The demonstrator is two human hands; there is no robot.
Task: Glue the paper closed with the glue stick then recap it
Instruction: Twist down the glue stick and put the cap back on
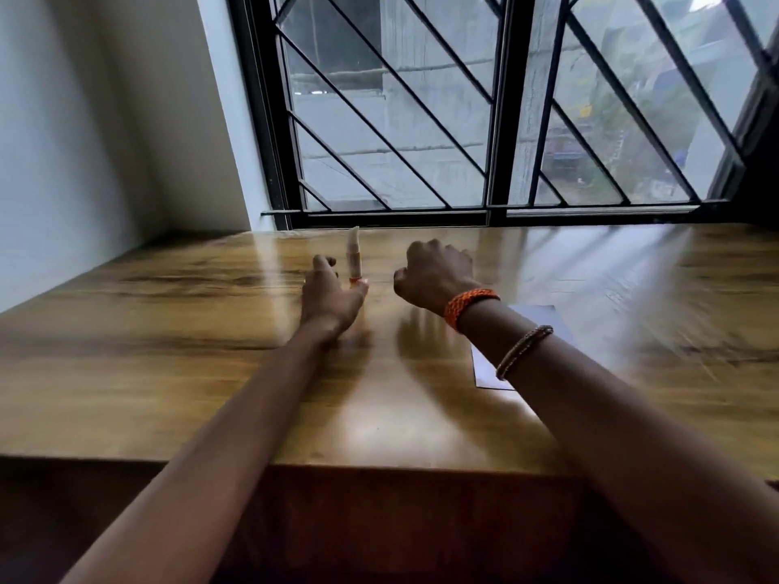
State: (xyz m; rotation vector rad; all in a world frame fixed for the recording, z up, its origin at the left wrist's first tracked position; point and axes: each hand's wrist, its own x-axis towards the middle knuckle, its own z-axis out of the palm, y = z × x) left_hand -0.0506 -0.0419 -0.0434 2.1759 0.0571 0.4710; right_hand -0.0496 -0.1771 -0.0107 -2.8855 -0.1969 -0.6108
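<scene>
A slim white glue stick (353, 255) with an orange base stands upright on the wooden table (168, 351), near the window. My left hand (331, 297) lies just left of it with fingers apart; the thumb is at the stick's base, and the blur hides whether they touch. To the right of the stick, my right hand (434, 274) hovers with its fingers curled in and nothing visible in them. A white sheet of paper (484, 370) lies flat on the table, mostly covered by my right forearm.
A barred window (493, 120) runs along the table's far edge. A white wall (84, 120) closes off the left side. The table's front edge (379, 467) is near me. The picture is motion-blurred.
</scene>
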